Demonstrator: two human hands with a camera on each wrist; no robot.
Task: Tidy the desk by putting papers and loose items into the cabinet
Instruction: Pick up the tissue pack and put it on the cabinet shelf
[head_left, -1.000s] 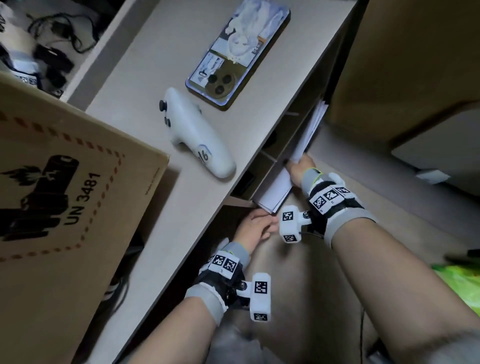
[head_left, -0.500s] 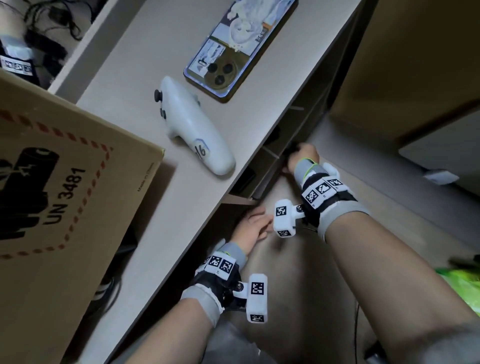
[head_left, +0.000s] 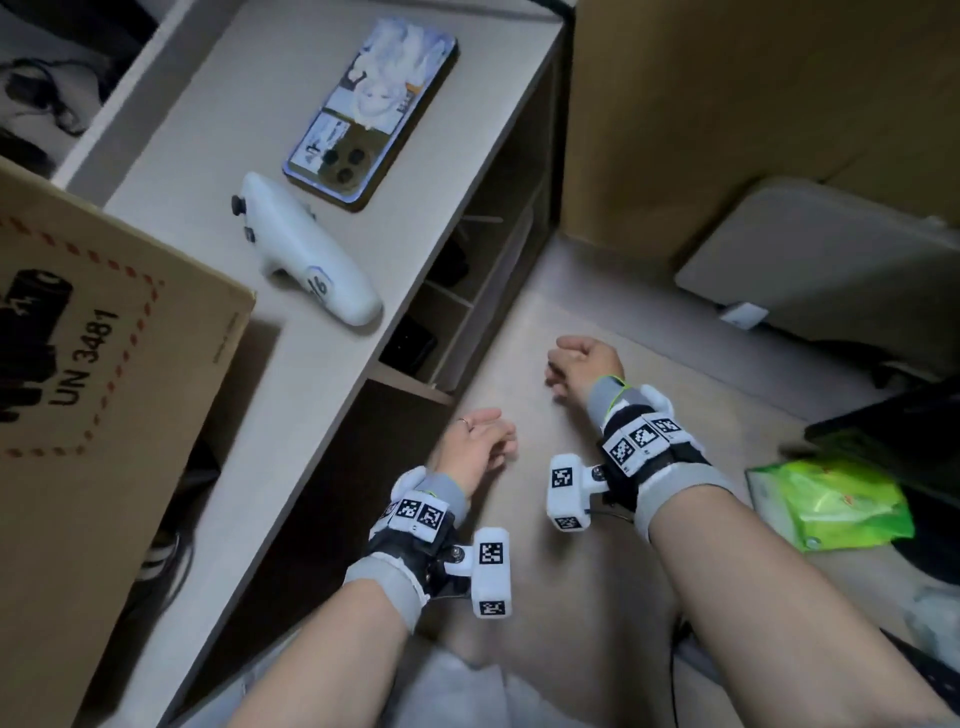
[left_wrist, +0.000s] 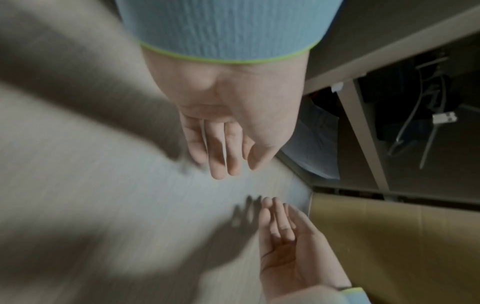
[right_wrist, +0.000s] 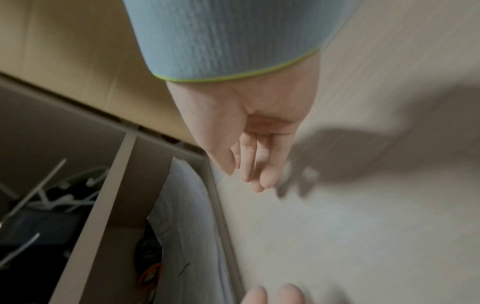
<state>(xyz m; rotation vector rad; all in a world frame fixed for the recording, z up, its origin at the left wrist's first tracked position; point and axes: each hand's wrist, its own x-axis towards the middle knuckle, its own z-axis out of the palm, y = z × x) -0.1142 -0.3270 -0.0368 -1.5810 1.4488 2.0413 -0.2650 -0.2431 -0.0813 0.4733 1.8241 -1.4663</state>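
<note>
A stack of white papers (right_wrist: 187, 216) stands on edge in the outermost compartment of the cabinet (head_left: 470, 306) under the desk; the same papers (left_wrist: 311, 148) show in the left wrist view. My right hand (head_left: 566, 369) hovers over the floor a short way from the cabinet opening, fingers loosely curled, holding nothing. My left hand (head_left: 496, 441) hangs lower and nearer to me, also relaxed and empty. A white controller (head_left: 306, 260) and a phone (head_left: 371, 111) lie on the desk top (head_left: 208, 114).
A large cardboard box (head_left: 104, 374) covers the desk's near left. White cables (right_wrist: 59, 185) and dark items fill the neighbouring compartments. Brown cardboard (head_left: 727, 104) rises behind the cabinet. A grey flat object (head_left: 821, 254) and a green packet (head_left: 831, 509) lie on the floor at right.
My right hand pushed the papers fully into the cabinet, let go and drew back. The left hand also pulled away from the cabinet's edge.
</note>
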